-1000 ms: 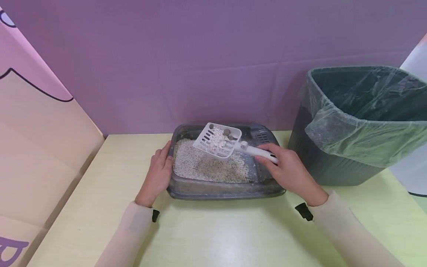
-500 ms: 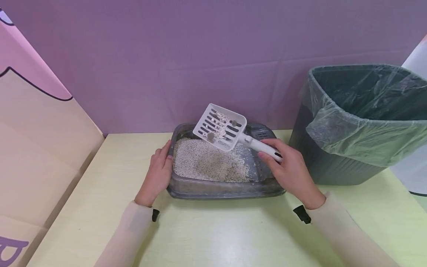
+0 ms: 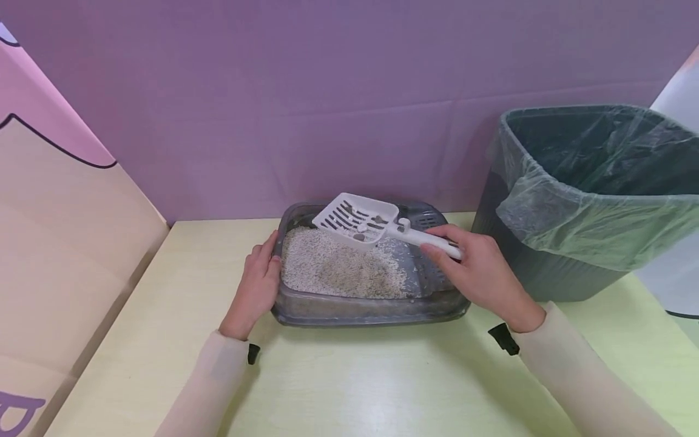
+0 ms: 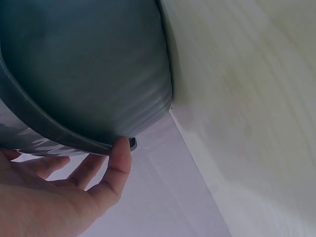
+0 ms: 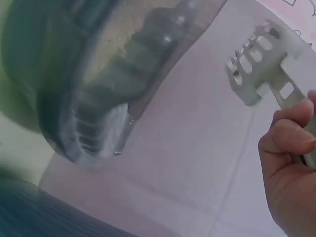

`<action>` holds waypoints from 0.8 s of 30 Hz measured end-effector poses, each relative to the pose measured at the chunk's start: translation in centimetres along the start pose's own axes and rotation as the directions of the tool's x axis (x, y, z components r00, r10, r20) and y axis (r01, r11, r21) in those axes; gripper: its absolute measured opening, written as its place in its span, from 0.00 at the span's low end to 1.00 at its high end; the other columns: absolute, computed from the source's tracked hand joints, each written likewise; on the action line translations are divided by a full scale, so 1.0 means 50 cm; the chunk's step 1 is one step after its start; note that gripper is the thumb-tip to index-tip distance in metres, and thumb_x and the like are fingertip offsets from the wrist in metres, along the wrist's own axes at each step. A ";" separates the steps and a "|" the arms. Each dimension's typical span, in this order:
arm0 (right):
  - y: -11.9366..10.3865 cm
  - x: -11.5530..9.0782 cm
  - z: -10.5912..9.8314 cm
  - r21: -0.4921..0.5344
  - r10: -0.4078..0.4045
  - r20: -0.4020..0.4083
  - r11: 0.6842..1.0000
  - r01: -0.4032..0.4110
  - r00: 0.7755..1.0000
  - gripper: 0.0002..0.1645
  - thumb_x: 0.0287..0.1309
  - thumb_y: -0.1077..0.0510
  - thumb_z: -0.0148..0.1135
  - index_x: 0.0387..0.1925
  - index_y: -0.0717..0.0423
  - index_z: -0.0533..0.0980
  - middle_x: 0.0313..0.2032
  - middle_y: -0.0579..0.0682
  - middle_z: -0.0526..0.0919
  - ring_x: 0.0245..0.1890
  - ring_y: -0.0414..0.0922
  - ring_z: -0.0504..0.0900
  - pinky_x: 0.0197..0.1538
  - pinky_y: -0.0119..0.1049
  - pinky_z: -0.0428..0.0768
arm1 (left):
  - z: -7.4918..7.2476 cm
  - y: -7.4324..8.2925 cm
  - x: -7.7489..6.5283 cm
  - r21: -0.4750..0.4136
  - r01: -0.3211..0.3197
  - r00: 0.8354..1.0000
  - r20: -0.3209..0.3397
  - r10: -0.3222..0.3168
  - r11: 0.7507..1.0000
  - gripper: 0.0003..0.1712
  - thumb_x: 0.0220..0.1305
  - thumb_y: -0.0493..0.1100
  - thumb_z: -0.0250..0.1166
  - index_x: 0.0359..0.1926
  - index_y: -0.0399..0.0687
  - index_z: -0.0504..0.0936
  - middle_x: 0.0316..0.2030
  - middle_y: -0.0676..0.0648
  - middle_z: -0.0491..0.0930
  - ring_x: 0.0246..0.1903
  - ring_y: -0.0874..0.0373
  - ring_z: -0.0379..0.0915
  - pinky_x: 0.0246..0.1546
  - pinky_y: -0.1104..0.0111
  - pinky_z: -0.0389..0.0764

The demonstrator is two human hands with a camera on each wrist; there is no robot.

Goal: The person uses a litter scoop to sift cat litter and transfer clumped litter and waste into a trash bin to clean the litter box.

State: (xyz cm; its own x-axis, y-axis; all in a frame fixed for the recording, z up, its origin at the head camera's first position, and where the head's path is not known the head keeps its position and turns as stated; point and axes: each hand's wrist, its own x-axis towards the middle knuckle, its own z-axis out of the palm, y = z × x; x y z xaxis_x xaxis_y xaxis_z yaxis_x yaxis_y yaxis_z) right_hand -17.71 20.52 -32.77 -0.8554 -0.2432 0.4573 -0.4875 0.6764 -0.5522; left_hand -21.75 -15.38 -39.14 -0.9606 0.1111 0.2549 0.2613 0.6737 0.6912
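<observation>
A grey litter box with pale litter stands against the purple backdrop. My left hand grips its left rim; in the left wrist view a finger lies over the outside of the rim, the others behind it. My right hand holds a white slotted litter scoop by its handle, with the head above the litter. Several small dark clumps and pale bits lie on the scoop's slots. In the right wrist view the curled fingers wrap the handle, and the scoop head is blurred.
A dark green trash bin with a clear plastic liner stands right of the box, close to my right hand. The box sits on a pale wooden table. Printed panels border the left side.
The scoop head rose and tilted toward me, then came down and levelled somewhat. Much of the loose pale litter on it has gone, leaving clumps. The left hand has stayed on the box.
</observation>
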 end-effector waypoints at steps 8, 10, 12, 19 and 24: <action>-0.030 0.000 -0.022 -0.042 -0.051 -0.041 0.998 0.049 0.998 0.17 0.60 0.51 0.63 0.50 0.50 0.78 0.18 0.41 0.71 0.15 0.39 0.65 0.19 0.34 0.64 | -0.003 0.001 -0.002 -0.004 0.010 1.000 0.005 -0.010 1.000 0.29 0.73 0.41 0.39 0.73 0.44 0.52 0.55 0.35 0.64 0.54 0.43 0.57 0.53 0.50 0.62; -0.042 0.000 -0.034 -0.058 -0.063 -0.055 0.997 0.060 0.996 0.16 0.60 0.52 0.63 0.49 0.50 0.79 0.18 0.41 0.70 0.15 0.39 0.64 0.19 0.33 0.63 | -0.003 0.001 -0.002 -0.003 0.010 1.000 0.005 -0.010 1.000 0.29 0.73 0.41 0.39 0.73 0.44 0.52 0.55 0.35 0.64 0.54 0.43 0.57 0.53 0.50 0.62; -0.054 0.003 -0.048 -0.071 -0.078 -0.069 0.995 0.073 0.995 0.16 0.59 0.53 0.64 0.49 0.51 0.79 0.17 0.41 0.69 0.14 0.38 0.63 0.19 0.33 0.62 | -0.004 0.001 -0.002 -0.002 0.008 1.000 0.003 -0.008 1.000 0.29 0.73 0.41 0.39 0.73 0.45 0.52 0.55 0.35 0.64 0.53 0.43 0.57 0.52 0.50 0.62; -0.084 0.023 -0.111 -0.161 -0.173 -0.161 0.976 0.147 0.972 0.13 0.55 0.57 0.67 0.44 0.50 0.82 0.14 0.40 0.66 0.13 0.38 0.60 0.19 0.30 0.59 | -0.003 -0.001 -0.001 0.005 0.002 1.000 0.001 -0.002 1.000 0.29 0.73 0.41 0.39 0.73 0.44 0.52 0.54 0.34 0.64 0.52 0.42 0.57 0.51 0.50 0.62; -0.103 0.035 -0.186 -0.254 -0.154 -0.221 0.962 0.095 0.963 0.13 0.56 0.55 0.67 0.43 0.54 0.83 0.13 0.44 0.68 0.11 0.37 0.59 0.18 0.30 0.57 | -0.001 -0.003 -0.002 0.003 0.002 1.000 0.002 -0.002 1.000 0.29 0.72 0.41 0.40 0.73 0.43 0.53 0.53 0.34 0.64 0.51 0.42 0.57 0.50 0.50 0.63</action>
State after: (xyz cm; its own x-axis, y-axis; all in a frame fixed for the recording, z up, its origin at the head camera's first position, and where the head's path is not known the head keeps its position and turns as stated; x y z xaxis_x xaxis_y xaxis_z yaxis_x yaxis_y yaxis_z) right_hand -15.05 23.10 -22.63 -0.7102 -0.1841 0.6795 -0.5058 0.8048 -0.3106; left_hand -21.69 -15.54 -39.21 -0.9612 0.1114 0.2523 0.2593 0.6764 0.6893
